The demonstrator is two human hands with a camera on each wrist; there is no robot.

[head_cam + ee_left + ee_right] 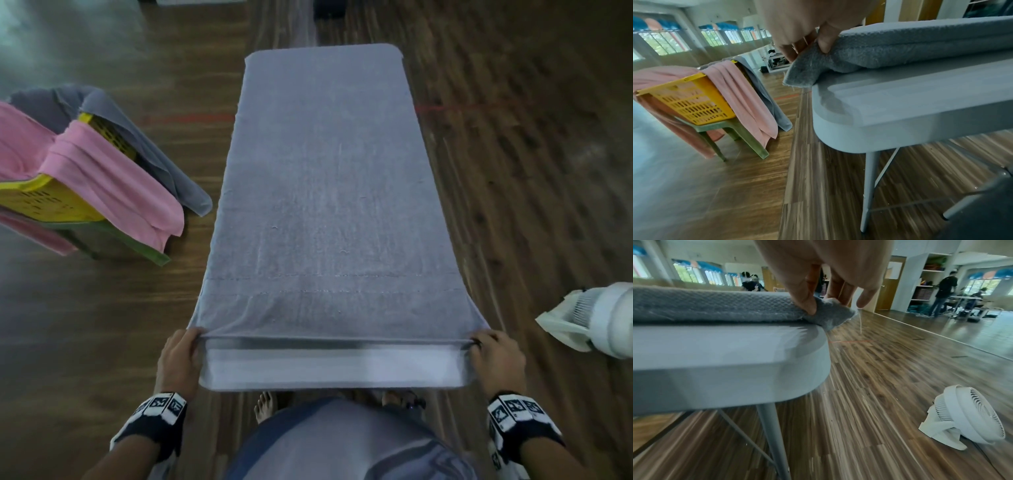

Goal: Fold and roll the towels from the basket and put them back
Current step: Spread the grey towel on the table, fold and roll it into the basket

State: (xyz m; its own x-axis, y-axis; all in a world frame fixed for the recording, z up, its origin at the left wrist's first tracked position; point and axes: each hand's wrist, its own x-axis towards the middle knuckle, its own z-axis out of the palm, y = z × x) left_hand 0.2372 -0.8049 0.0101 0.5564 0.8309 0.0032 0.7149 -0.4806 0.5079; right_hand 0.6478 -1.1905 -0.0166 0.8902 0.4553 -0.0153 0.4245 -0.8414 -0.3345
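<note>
A grey towel [325, 192] lies lengthwise over the narrow grey table [329, 373], covering nearly all of its top. Its near edge is lifted a little off the table. My left hand [181, 356] pinches the near left corner [807, 71] between thumb and fingers. My right hand [496, 356] pinches the near right corner [830, 314] the same way. A yellow basket [37, 198] stands to the left on a green stool [740, 129], with a pink towel [113, 185] and another grey towel [154, 150] draped over its rim.
A white floor fan [596, 318] sits on the wooden floor to the right of the table [966, 417]. People stand by tables and shelves far off at the back right [943, 293]. My bare feet [265, 407] are just under the table's near end.
</note>
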